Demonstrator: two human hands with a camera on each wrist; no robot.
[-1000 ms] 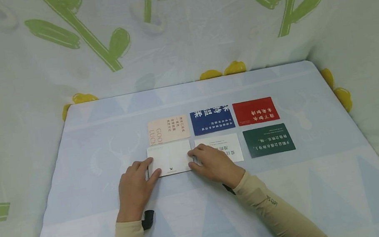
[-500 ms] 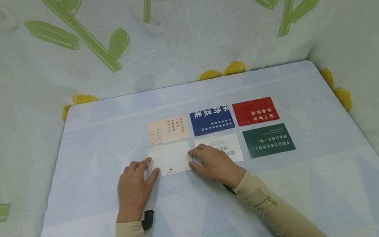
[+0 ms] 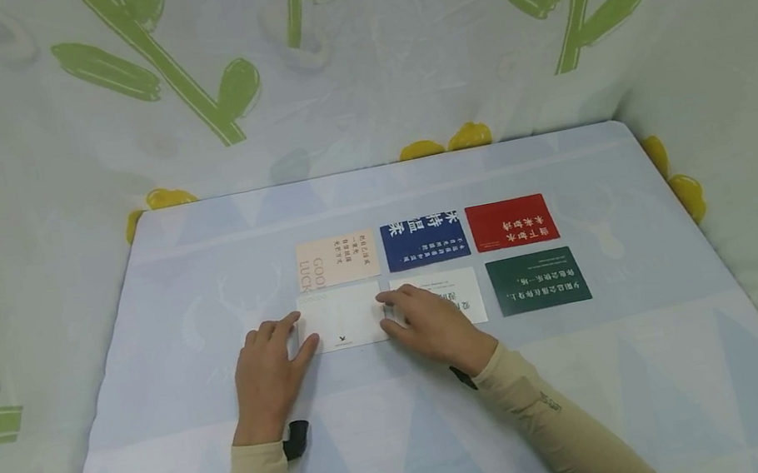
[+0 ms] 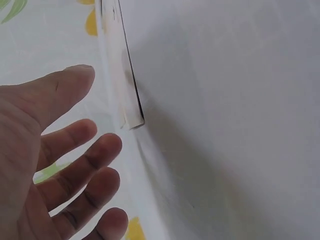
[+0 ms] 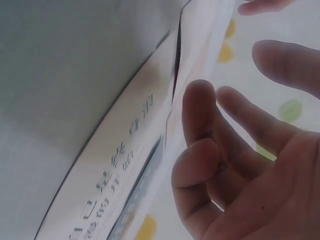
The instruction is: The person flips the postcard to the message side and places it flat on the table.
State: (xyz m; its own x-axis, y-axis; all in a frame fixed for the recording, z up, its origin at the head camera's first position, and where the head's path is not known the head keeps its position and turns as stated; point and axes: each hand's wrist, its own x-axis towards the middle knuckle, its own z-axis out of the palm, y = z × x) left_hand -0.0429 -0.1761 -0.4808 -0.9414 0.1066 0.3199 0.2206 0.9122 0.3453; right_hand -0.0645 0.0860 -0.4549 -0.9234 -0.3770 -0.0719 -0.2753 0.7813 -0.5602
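A white postcard (image 3: pixel 343 317), with a small dark mark near its lower edge, lies flat at the front left of a card grid in the head view. My left hand (image 3: pixel 269 378) is at its left edge, fingers relaxed and thumb spread; in the left wrist view, nothing is between them. Opposite, by the postcard's right edge, my right hand (image 3: pixel 436 329) has loosely bent fingers and holds nothing. It hovers over a white card with printed characters (image 3: pixel 465 285), hiding part of it. That card's lettering shows large in the right wrist view.
Behind lie a cream card (image 3: pixel 337 258), a blue card (image 3: pixel 426 249) and a red card (image 3: pixel 511 222) in a row. A dark green card (image 3: pixel 537 280) is at the front right. The table (image 3: pixel 415 441) has a pale blue patterned cover, with leaf-print curtains (image 3: pixel 393 56) around it.
My right hand has drawn slightly right, off the postcard's right edge, and my left fingers have eased back a little. The postcard, tilted up slightly a second ago, has settled flat.
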